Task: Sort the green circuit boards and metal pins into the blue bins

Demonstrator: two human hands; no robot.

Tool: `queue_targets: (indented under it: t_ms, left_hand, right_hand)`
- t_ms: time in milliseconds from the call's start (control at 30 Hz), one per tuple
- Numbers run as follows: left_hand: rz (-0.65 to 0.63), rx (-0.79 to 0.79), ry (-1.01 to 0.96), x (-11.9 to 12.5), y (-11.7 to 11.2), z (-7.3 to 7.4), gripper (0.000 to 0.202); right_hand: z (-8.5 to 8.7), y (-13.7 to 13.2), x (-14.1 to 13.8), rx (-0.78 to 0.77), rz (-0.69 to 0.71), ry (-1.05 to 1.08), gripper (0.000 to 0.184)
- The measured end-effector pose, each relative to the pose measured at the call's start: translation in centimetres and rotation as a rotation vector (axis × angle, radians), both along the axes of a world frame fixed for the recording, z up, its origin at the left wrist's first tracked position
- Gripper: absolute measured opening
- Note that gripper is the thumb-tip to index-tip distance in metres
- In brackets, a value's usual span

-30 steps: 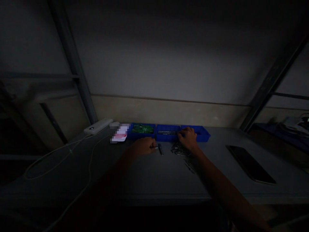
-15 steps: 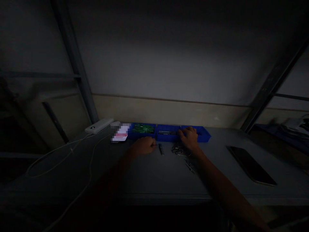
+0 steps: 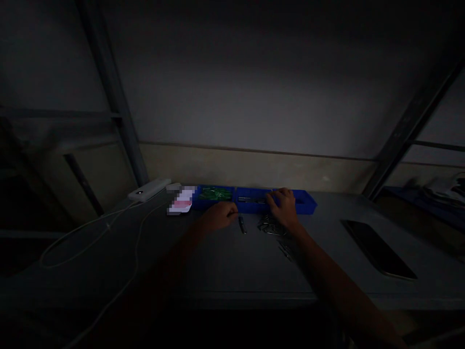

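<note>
Taking 12 o'clock as towards the wall, the left hand (image 3: pixel 220 215) has its grip together, clamped on a thin piece (image 3: pixel 239 213) too dim to make out. The right hand (image 3: pixel 283 206) has its grip curled down at the near end of the middle box (image 3: pixel 250 208), where it meets the right box (image 3: pixel 305 208); whether its fingertips are clamped on anything I cannot tell.

Three blue boxes stand side by side. The middle box, at 2 o'clock from the left hand, has slim metal rods (image 3: pixel 247 199) lying lengthwise in it. The left box (image 3: pixel 199 204), at 12 o'clock from that hand, is filled with green pieces (image 3: pixel 216 193). The right box is at 3 o'clock from the right hand, its inside dark and partly covered.

On the bench (image 3: pixel 232 271), a single metal piece (image 3: pixel 242 225) lies at 4 o'clock from the left grip, just beside it. A metal pile (image 3: pixel 269 226) sits at 7 o'clock from the right hand, partly under the wrist, with a smaller bunch (image 3: pixel 284 251) at 5 o'clock from the pile.

A lit phone (image 3: pixel 181 202) is at 10 o'clock from the left hand, a white power bank (image 3: pixel 149 190) beyond it. A dark phone (image 3: pixel 379 249) lies at 4 o'clock from the right hand, well apart.
</note>
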State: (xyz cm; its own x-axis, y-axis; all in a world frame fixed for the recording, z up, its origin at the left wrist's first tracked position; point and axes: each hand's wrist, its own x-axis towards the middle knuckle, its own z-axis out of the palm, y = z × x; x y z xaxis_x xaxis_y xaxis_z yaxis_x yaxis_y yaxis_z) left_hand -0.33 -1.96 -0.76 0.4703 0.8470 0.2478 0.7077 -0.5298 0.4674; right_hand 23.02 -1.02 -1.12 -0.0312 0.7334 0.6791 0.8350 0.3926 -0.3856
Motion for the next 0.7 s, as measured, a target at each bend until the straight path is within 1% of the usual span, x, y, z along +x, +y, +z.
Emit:
queue_targets:
  t_ms: [100, 167, 200, 267, 367, 433, 467, 533, 600, 633, 667, 700]
  left_hand:
    - [-0.034, 0.012, -0.102, 0.6, -0.2, 0.4, 0.014]
    - [-0.042, 0.002, -0.139, 0.9, -0.5, 0.8, 0.015]
    - [-0.051, -0.006, -0.151, 1.0, -0.6, 1.0, 0.016]
    - [-0.072, -0.024, -0.155, 1.0, -0.8, 1.2, 0.018]
    - [-0.062, -0.050, -0.137, 1.0, -0.7, 1.3, 0.025]
    - [-0.027, -0.042, -0.129, 1.2, -0.6, 1.7, 0.031]
    - [-0.004, -0.012, -0.138, 1.4, -0.8, 2.1, 0.031]
    - [0.036, 0.106, -0.204, 2.0, -1.9, 3.2, 0.025]
    - [0.064, 0.253, -0.372, 2.8, -4.3, 3.8, 0.021]
    - [0.072, 0.283, -0.464, 3.3, -6.0, 3.7, 0.022]
    - [0.080, 0.297, -0.556, 3.6, -8.0, 3.1, 0.023]
    - [0.077, 0.310, -0.622, 3.9, -10.1, 2.2, 0.025]
  right_hand:
    - [0.0, -0.8, -1.1, 0.048, 0.274, -0.055, 0.020]
    - [-0.3, -1.3, -2.1, 0.042, 0.444, -0.114, 0.021]
    - [-0.4, -1.5, -2.5, 0.041, 0.507, -0.134, 0.023]
    - [-0.7, -1.8, -3.2, 0.042, 0.573, -0.142, 0.022]
    - [-0.8, -2.0, -3.5, 0.041, 0.571, -0.122, 0.011]
    - [-0.6, -2.0, -3.5, 0.038, 0.567, -0.127, 0.011]
    - [-0.5, -2.0, -3.4, 0.035, 0.562, -0.126, 0.013]
    - [-0.2, -2.0, -3.3, 0.026, 0.543, -0.107, 0.017]
    - [0.1, -2.0, -3.2, 0.023, 0.509, -0.054, 0.020]
    - [0.2, -2.0, -3.1, 0.024, 0.490, -0.021, 0.020]
    - [0.3, -1.9, -2.9, 0.026, 0.471, 0.008, 0.021]
    - [0.4, -1.8, -2.8, 0.031, 0.450, 0.035, 0.021]
